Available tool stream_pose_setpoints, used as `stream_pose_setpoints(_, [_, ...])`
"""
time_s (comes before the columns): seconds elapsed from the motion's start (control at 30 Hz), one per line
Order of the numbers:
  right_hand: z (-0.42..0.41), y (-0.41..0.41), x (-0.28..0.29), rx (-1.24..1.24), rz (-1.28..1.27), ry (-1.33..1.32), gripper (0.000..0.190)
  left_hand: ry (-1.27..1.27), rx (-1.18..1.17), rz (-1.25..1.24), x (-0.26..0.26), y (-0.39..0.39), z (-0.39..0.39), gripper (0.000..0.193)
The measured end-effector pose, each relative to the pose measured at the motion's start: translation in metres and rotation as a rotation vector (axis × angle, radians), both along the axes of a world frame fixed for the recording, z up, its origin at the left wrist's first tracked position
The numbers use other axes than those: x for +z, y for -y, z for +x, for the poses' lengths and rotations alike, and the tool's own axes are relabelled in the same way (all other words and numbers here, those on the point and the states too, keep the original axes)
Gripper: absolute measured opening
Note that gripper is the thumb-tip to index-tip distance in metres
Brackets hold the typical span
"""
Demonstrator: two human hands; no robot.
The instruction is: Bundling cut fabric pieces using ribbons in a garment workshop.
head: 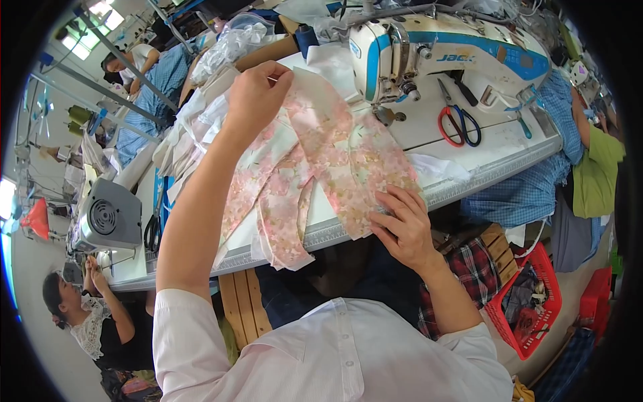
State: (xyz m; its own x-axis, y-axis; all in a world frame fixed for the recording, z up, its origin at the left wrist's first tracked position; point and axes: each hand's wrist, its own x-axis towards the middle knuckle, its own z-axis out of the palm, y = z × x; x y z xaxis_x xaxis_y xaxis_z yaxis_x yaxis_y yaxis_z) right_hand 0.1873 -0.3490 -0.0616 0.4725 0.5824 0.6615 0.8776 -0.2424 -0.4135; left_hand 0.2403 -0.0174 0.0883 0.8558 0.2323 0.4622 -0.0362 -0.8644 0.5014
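Pink floral fabric pieces (321, 125) lie over the table in front of me, some of their lower ends hanging past its front edge. At their upper end, my left hand (258, 100) pinches a pale edge between thumb and fingers. My right hand (404, 226) rests on the lower right part of the cloth by the table edge, fingers slightly apart. Just beyond the cloth stands a white and blue Jack sewing machine (452, 50); the fabric lies next to its needle area. What lies beneath the layers is hidden.
Scissors (457, 120) with red and blue handles lie under the machine arm, near a small green-handled tool (524, 125). White cloth pieces (196, 120) are heaped at left. Black-handled scissors (152, 226) lie further left. A red basket (527, 301) stands at right. Other people sit nearby.
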Motion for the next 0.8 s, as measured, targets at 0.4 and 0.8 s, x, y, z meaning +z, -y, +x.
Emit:
stream_pose_setpoints(0.4, [-0.003, 0.0, 0.003, -0.012, -0.002, -0.01, 0.022, -0.009, -0.069, 0.066, -0.003, 0.026, -0.012, 0.022])
stream_pose_setpoints(0.8, [-0.003, 0.054, -0.021, -0.472, 0.319, -0.312, 0.017, -0.046, -0.469, 0.222, -0.075, 0.089, -0.071, 0.008])
